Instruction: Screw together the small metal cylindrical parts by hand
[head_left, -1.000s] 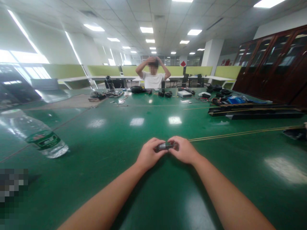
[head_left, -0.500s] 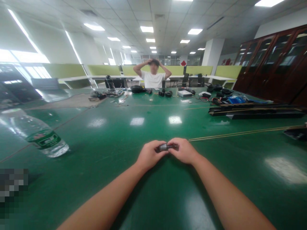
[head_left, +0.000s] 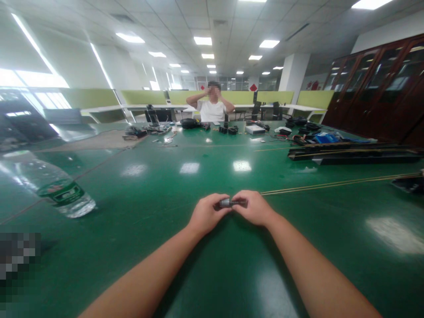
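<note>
Both of my hands meet over the green table (head_left: 185, 274). Between them is a small grey-and-black cylindrical part (head_left: 225, 203), lying roughly level from left to right. My left hand (head_left: 205, 215) is closed round its thicker grey end, thumb along the near side. Thinner and darker, the other end lies in the closed fingers of my right hand (head_left: 255, 210). The fingers cover much of the part, so its exact kind cannot be made out.
A clear water bottle (head_left: 66, 194) with a green label stands at left. Thin yellowish rods (head_left: 318, 183) lie at right, with long black channels (head_left: 357, 154) behind them. Tools and devices line the far edge, where a person in a white shirt (head_left: 212, 111) sits.
My hands stay almost in place, with the cylindrical part still between them. The person opposite has lowered their hands from the top of the head to the sides of the face.
</note>
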The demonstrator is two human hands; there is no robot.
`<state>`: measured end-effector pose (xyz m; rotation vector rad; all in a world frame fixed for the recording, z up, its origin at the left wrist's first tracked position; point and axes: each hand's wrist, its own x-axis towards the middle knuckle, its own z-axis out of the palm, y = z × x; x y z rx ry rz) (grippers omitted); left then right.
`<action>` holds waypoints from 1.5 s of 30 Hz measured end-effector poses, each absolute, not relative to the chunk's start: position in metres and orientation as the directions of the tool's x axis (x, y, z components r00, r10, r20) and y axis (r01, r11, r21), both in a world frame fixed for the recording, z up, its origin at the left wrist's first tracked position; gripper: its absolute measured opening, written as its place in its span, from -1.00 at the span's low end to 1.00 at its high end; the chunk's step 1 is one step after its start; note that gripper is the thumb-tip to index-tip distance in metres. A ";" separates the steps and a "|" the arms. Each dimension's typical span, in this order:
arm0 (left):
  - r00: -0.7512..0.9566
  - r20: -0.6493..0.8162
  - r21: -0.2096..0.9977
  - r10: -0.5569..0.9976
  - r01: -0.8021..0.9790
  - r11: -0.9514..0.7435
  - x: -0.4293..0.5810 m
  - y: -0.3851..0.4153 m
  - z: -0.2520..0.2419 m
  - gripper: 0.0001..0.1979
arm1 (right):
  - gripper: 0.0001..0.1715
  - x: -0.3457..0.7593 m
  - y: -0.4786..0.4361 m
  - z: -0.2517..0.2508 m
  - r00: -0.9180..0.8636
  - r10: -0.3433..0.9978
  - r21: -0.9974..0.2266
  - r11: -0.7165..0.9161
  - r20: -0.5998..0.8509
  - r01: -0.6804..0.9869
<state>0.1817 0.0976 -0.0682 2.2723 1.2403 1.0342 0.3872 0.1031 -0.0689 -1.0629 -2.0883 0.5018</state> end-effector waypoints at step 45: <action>0.262 0.443 0.629 0.857 0.590 -0.506 0.181 0.098 -0.066 -0.68 | -0.87 0.402 0.106 -0.064 -0.330 0.854 -0.657 0.521 0.403 0.545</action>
